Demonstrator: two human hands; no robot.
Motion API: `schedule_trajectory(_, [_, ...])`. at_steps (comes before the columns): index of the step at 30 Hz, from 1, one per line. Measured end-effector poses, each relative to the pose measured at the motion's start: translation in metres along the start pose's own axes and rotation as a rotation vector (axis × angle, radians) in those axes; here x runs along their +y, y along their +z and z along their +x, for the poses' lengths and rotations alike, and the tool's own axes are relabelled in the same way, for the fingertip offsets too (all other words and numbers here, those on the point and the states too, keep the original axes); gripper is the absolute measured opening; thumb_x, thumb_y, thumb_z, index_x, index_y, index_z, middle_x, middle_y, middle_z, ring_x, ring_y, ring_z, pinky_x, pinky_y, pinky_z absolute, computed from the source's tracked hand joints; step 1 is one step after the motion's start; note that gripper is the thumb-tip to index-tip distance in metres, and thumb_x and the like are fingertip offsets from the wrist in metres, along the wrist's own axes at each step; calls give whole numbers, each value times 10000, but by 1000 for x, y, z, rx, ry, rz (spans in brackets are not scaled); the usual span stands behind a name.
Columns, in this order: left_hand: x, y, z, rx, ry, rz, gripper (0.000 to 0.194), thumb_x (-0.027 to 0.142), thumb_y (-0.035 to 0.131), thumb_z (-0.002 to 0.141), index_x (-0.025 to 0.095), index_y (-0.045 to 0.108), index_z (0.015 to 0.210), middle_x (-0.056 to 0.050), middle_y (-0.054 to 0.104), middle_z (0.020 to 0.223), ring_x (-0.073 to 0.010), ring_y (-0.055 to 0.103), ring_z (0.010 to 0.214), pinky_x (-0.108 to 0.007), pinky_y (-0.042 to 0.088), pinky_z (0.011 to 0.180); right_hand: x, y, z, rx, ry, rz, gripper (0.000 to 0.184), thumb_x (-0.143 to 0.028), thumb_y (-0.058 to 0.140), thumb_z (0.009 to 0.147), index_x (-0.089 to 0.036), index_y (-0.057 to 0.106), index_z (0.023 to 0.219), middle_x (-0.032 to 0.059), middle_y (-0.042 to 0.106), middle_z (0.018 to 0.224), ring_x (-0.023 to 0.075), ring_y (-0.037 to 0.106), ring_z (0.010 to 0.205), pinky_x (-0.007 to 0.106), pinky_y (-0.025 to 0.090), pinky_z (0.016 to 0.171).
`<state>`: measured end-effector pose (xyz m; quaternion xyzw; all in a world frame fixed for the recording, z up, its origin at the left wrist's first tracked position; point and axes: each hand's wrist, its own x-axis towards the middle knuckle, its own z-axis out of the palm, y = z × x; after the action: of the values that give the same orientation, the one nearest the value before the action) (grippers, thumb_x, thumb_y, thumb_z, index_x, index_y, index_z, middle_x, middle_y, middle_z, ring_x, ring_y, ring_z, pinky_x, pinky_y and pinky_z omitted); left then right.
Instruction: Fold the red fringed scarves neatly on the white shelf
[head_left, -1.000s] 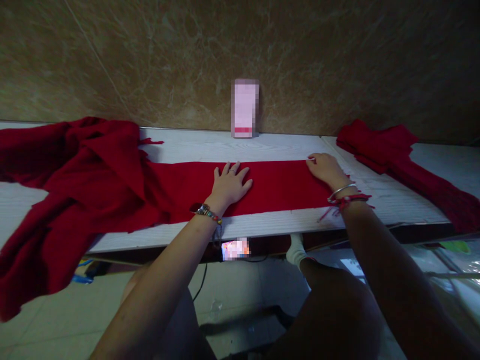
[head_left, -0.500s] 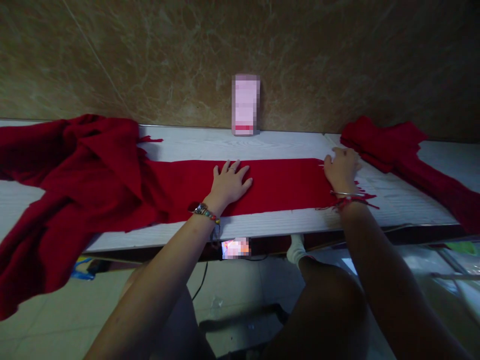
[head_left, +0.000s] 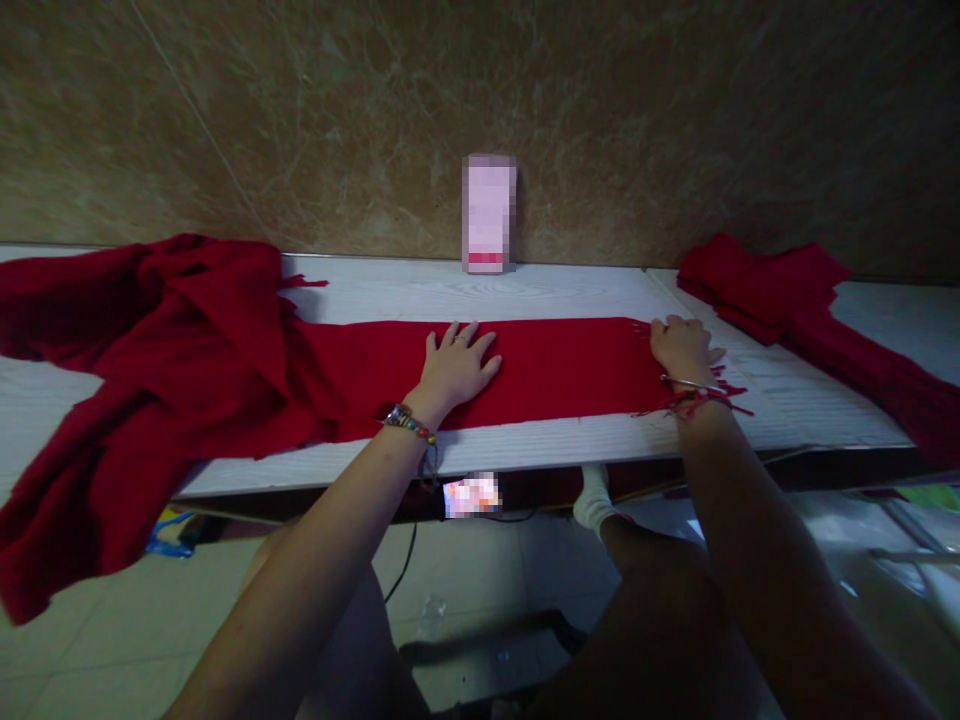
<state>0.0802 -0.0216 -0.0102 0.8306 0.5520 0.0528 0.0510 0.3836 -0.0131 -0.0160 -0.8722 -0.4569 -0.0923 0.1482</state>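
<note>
Left hand (head_left: 459, 364): spreading wide, pressing on the cloth (head_left: 577, 372)
Right hand (head_left: 684, 343): spreading loosely over its fringed end
Cloth: lying flat along the worktop (head_left: 562, 290)
Pile (head_left: 202, 335): bunching at the left hand's 9 o'clock
Bundle (head_left: 757, 290): lying at the right hand's 2 o'clock

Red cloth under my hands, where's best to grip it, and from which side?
Pinch the red cloth probably by its long near edge, between left hand and right hand, coming from your side: it lies flat there, that edge fairly straight, with white tabletop showing in front.

Dim light — wall (head_left: 337, 120) darkest at upper right, two pixelated patches (head_left: 489, 212).
</note>
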Motion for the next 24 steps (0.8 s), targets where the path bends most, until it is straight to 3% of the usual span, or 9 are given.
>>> schedule_trajectory(3, [0,1,0,10,4,-1,498,455,279,934,257,383,1379,-64,314,1485,-295,228,1369,-545,218,1073,-10,1,-3,75,-239,94,446,-309,300,895,-130,533,1231,195,522,1284,324,456,1197,551,386,927])
schedule_trajectory(5, [0,1,0,10,3,-6,497,455,279,934,259,382,1379,-58,311,1487,-292,225,1370,-544,214,1075,-18,4,-5,-26,-446,117,434,-305,294,905,-162,524,1245,151,518,1317,267,446,1228,486,380,977])
schedule_trajectory(7, [0,1,0,7,3,-12,496,450,281,934,256,380,1380,-54,303,1490,-291,220,1372,-545,205,1079,-22,8,-6,-162,-535,84,428,-320,284,916,-205,522,1252,109,509,1346,245,429,1255,495,349,1014])
schedule_trajectory(11, [-1,1,-1,3,8,-17,495,443,281,936,251,376,1383,-56,301,1491,-291,218,1372,-544,200,1082,-12,10,-3,-249,-364,-6,456,-360,238,926,-237,477,1294,105,435,1414,292,379,1295,648,287,988])
schedule_trajectory(14, [-1,1,-1,2,10,-16,497,444,278,936,251,373,1384,-57,302,1491,-294,220,1371,-544,206,1080,-2,4,0,-223,-189,-44,464,-367,231,925,-213,509,1263,150,474,1369,331,411,1264,703,267,952])
schedule_trajectory(16, [-1,1,-1,-1,10,-16,499,445,276,935,252,372,1385,-55,301,1492,-296,221,1370,-545,208,1079,-1,2,-1,-154,-155,-33,464,-356,251,922,-177,517,1257,177,463,1371,334,403,1269,687,270,962])
schedule_trajectory(20, [-1,0,0,3,8,-22,500,447,277,931,255,379,1382,-54,307,1489,-296,224,1369,-544,210,1079,-9,4,-3,-37,-340,29,475,-324,260,928,-135,456,1317,173,379,1437,278,328,1330,562,305,1022])
schedule_trajectory(24, [-1,0,0,5,7,-26,500,445,279,928,253,385,1378,-56,312,1486,-294,230,1368,-544,218,1072,-16,11,-4,-205,-524,15,446,-307,260,931,-218,455,1323,93,432,1420,233,366,1313,521,308,1039])
